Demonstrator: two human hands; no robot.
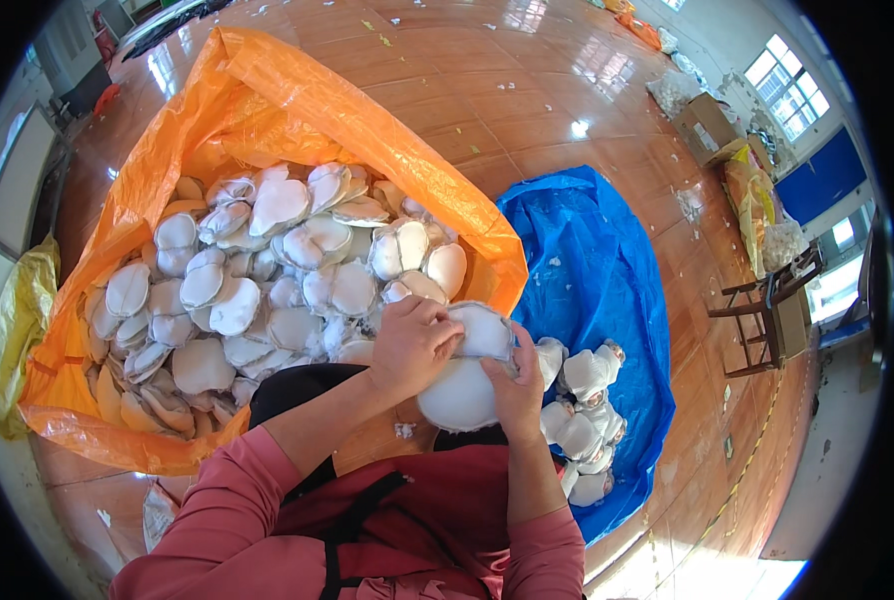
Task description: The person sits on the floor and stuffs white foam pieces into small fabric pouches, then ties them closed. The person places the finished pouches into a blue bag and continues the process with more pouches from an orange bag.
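In front of my lap I hold a white padded fabric piece [457, 395] with two rounded lobes and a greyish seamed edge. My left hand [414, 345] pinches its upper left edge, with the fingers bent together. My right hand [519, 385] grips its right side, the thumb on the near face; the fingers behind it are partly hidden. To the left, a large open orange sack [367, 120] holds many similar white pads [279, 205]. On my right, several rounder white stuffed pieces [589, 370] lie on a blue sheet or sack [592, 250].
Scraps of white fluff are scattered over the reddish tiled floor [447, 70]. A wooden chair [772, 315] and a cardboard box [705, 130] stand on the right. A yellow sack [24, 320] leans by the wall at the far left.
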